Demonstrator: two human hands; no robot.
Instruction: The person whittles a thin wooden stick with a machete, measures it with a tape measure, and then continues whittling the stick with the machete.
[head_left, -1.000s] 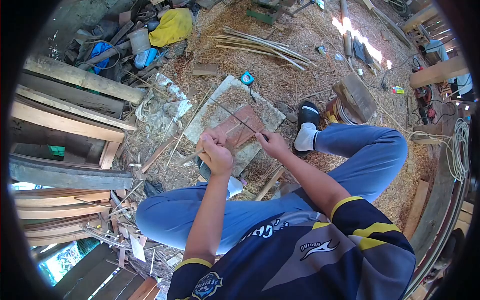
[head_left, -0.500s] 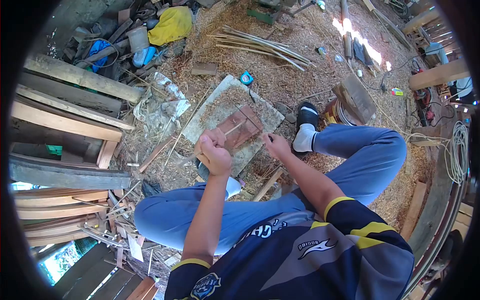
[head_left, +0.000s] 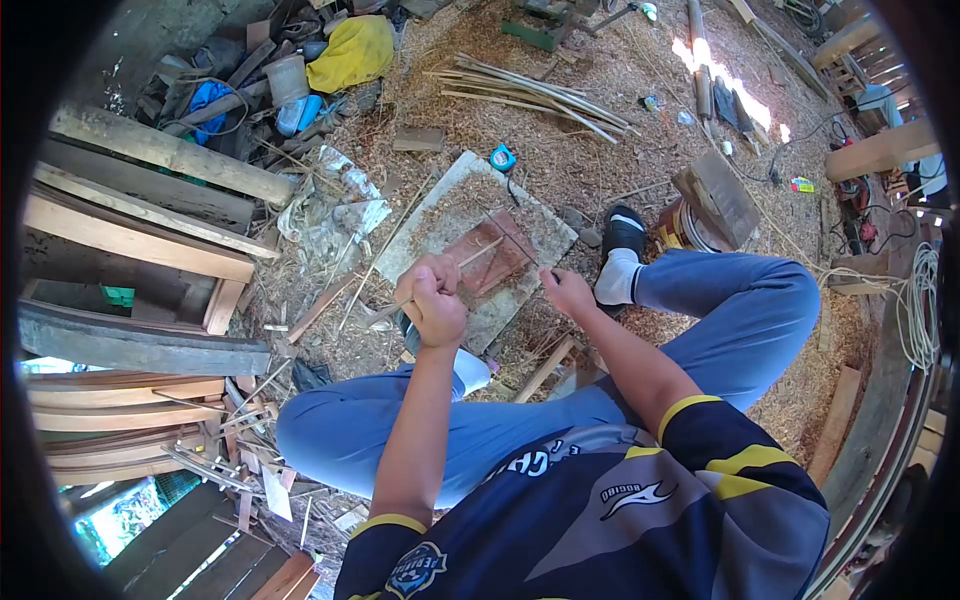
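Sawdust floor [head_left: 600,120] under you: your left hand [head_left: 432,300] is fisted tight around a thin bamboo strip [head_left: 470,256] over the reddish board [head_left: 490,255]; your right hand [head_left: 566,292] pinches something I cannot make out. A slip could splinter your fingers

Navy/grey jersey [head_left: 600,510] w/ yellow sleeve bands, blue jeans [head_left: 740,310], white sock [head_left: 612,276], black sandal [head_left: 625,228].

thin bamboo strip [head_left: 470,258] in fist, tilted
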